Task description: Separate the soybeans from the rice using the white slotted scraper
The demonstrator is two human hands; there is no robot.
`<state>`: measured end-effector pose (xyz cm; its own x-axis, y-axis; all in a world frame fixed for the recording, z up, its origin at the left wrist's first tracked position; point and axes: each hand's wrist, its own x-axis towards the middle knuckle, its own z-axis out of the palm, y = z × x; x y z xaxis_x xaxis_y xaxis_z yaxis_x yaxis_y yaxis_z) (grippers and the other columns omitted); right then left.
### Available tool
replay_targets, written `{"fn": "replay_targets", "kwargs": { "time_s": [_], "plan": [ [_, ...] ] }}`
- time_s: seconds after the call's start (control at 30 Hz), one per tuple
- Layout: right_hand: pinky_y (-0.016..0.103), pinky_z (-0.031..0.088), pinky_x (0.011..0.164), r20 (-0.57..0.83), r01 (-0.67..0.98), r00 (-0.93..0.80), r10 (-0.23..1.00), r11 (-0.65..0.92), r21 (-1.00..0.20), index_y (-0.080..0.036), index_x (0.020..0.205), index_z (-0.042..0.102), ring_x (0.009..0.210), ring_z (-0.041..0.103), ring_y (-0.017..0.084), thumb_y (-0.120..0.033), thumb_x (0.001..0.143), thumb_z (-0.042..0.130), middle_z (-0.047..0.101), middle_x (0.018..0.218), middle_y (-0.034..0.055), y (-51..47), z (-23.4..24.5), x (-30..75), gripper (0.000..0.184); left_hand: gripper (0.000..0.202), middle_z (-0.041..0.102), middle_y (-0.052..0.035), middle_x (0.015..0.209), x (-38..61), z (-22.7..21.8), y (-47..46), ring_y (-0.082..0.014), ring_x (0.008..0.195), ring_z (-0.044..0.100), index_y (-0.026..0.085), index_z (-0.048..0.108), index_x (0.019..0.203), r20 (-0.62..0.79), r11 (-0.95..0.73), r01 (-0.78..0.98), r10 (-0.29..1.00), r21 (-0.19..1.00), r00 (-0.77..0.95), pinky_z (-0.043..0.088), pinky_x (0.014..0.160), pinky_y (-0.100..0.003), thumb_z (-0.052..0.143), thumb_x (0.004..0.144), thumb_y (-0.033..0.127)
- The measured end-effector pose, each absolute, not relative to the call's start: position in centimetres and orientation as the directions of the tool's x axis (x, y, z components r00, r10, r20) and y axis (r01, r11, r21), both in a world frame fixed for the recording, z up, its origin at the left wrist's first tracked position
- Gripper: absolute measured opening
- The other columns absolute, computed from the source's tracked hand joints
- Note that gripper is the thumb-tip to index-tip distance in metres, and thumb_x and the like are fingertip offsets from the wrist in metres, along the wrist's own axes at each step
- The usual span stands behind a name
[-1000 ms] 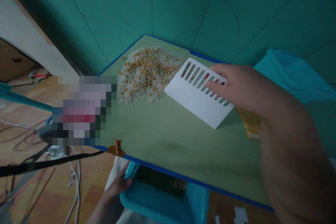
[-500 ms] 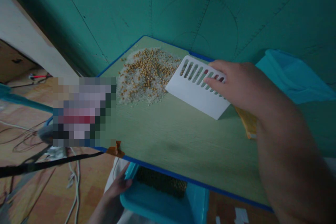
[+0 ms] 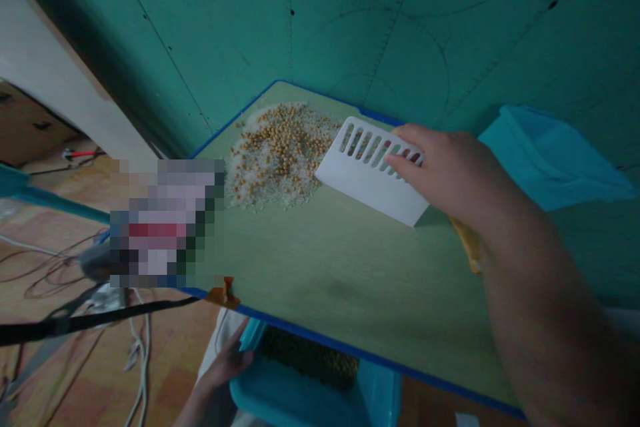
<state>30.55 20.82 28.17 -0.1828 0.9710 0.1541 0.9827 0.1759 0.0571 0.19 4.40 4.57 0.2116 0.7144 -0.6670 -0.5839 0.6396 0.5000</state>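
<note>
My right hand (image 3: 435, 160) grips the slotted rim of a white plastic piece (image 3: 373, 193), with its thumb on the near face and fingers behind. The piece stands tilted on the green tabletop (image 3: 310, 253), its left corner at the edge of a pile of pale, rice-like grains (image 3: 245, 173) mixed with round yellow beans (image 3: 293, 140). Below the table edge, my left hand (image 3: 233, 360) is closed on the left rim of a blue plastic tub (image 3: 285, 397). Dark and yellowish small grains (image 3: 310, 360) lie inside the tub. My right fingertips are partly hidden.
A pixelated patch (image 3: 167, 223) covers something at the table's left. A yellow packet (image 3: 466, 243) lies under my right forearm, and a light-blue plastic sheet or bag (image 3: 545, 157) sits at the right. A green wall (image 3: 250, 13) stands behind. Cables (image 3: 143, 353) cross the floor.
The whole view has shifted slightly, so the table and tub appear a little lower. My right hand and the white piece hold nearly the same place beside the pile.
</note>
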Motion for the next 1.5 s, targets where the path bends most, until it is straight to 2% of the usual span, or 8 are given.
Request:
{"fn": "replay_targets", "kwargs": {
  "time_s": [0.27, 0.37, 0.43, 0.7, 0.87, 1.03, 1.23, 1.5],
  "plan": [
    [0.026, 0.03, 0.049, 0.16, 0.981, -0.184, 0.97, 0.171, 0.087, -0.021, 0.11, 0.056, 0.064, 0.058, 0.021, -0.036, 0.083, 0.042, 0.067, 0.079, 0.0093, 20.6, 28.3, 30.2, 0.034, 0.081, 0.075, -0.0018, 0.085, 0.6, 3.2, 4.7, -0.0349, 0.123, 0.032, 0.027, 0.057, 0.114, -0.682, 0.604, -0.575, 0.723, 0.552, 0.104, 0.048, 0.084, -0.038, 0.078, 0.037, 0.016],
    [0.026, 0.029, 0.048, 0.164, 0.982, -0.179, 0.97, 0.167, 0.085, -0.021, 0.109, 0.056, 0.062, 0.057, 0.022, -0.037, 0.083, 0.042, 0.067, 0.077, 0.0096, 20.6, 28.2, 30.1, 0.034, 0.074, 0.075, -0.0036, 0.083, 1.6, 4.7, 4.4, -0.0396, 0.116, 0.042, 0.025, 0.063, 0.107, -0.697, 0.652, -0.585, 0.69, 0.482, 0.196, 0.048, 0.082, -0.042, 0.078, 0.035, 0.02],
    [0.027, 0.028, 0.047, 0.162, 0.982, -0.178, 0.97, 0.165, 0.092, -0.021, 0.109, 0.056, 0.06, 0.057, 0.022, -0.038, 0.083, 0.042, 0.066, 0.077, 0.0101, 20.7, 28.1, 30.1, 0.035, 0.062, 0.073, -0.0058, 0.097, 2.3, 6.6, 4.0, -0.0379, 0.113, 0.047, 0.024, 0.062, 0.11, -0.673, 0.634, -0.617, 0.707, 0.467, 0.218, 0.045, 0.085, -0.045, 0.074, 0.049, 0.028],
    [0.028, 0.028, 0.047, 0.172, 0.98, -0.175, 0.969, 0.155, 0.129, -0.019, 0.113, 0.054, 0.06, 0.056, 0.024, -0.038, 0.083, 0.039, 0.066, 0.079, 0.0129, 20.7, 27.8, 30.0, 0.039, 0.049, 0.071, -0.0035, 0.102, 4.2, 12.2, 3.4, -0.034, 0.1, 0.059, 0.028, 0.058, 0.115, -0.629, 0.617, -0.627, 0.737, 0.476, 0.247, 0.044, 0.084, -0.047, 0.058, 0.067, 0.019],
    [0.028, 0.029, 0.048, 0.191, 0.982, -0.183, 0.965, 0.17, 0.081, -0.018, 0.109, 0.057, 0.062, 0.058, 0.023, -0.036, 0.083, 0.04, 0.066, 0.081, 0.0127, 20.6, 27.8, 30.0, 0.035, 0.048, 0.071, -0.0029, 0.103, 3.2, 9.1, 3.3, -0.0344, 0.111, 0.051, 0.026, 0.063, 0.107, -0.639, 0.595, -0.652, 0.739, 0.47, 0.214, 0.041, 0.089, -0.043, 0.067, 0.059, 0.025],
    [0.025, 0.033, 0.049, 0.235, 0.964, -0.238, 0.942, 0.258, -0.06, -0.018, 0.105, 0.057, 0.067, 0.06, 0.021, -0.031, 0.083, 0.045, 0.067, 0.087, 0.01, 20.3, 28.3, 30.6, 0.029, 0.055, 0.075, -0.0013, 0.08, 0.2, 2.5, 4.1, -0.042, 0.114, 0.044, 0.026, 0.069, 0.079, -0.766, 0.63, -0.583, 0.642, 0.513, 0.02, 0.046, 0.083, -0.043, 0.075, 0.025, 0.017],
    [0.023, 0.033, 0.049, 0.324, 0.934, -0.26, 0.91, 0.322, -0.156, -0.019, 0.101, 0.058, 0.065, 0.06, 0.018, -0.03, 0.083, 0.048, 0.067, 0.086, 0.0071, 20.0, 28.7, 30.9, 0.024, 0.053, 0.075, 0.0015, 0.084, 0.1, 1.3, 4.4, -0.0436, 0.112, 0.045, 0.029, 0.069, 0.077, -0.806, 0.663, -0.561, 0.591, 0.496, -0.014, 0.046, 0.083, -0.046, 0.073, 0.025, 0.021],
    [0.025, 0.031, 0.051, 0.348, 0.935, -0.337, 0.875, 0.355, 0.012, -0.02, 0.102, 0.058, 0.069, 0.059, 0.018, -0.027, 0.084, 0.045, 0.067, 0.089, 0.0067, 19.7, 27.6, 28.6, 0.023, 0.056, 0.074, -0.0036, 0.092, 3.4, 7.9, 4.1, -0.0411, 0.11, 0.049, 0.024, 0.069, 0.094, -0.754, 0.618, -0.634, 0.652, 0.465, 0.082, 0.046, 0.084, -0.046, 0.075, 0.038, 0.025]
  ]
}}
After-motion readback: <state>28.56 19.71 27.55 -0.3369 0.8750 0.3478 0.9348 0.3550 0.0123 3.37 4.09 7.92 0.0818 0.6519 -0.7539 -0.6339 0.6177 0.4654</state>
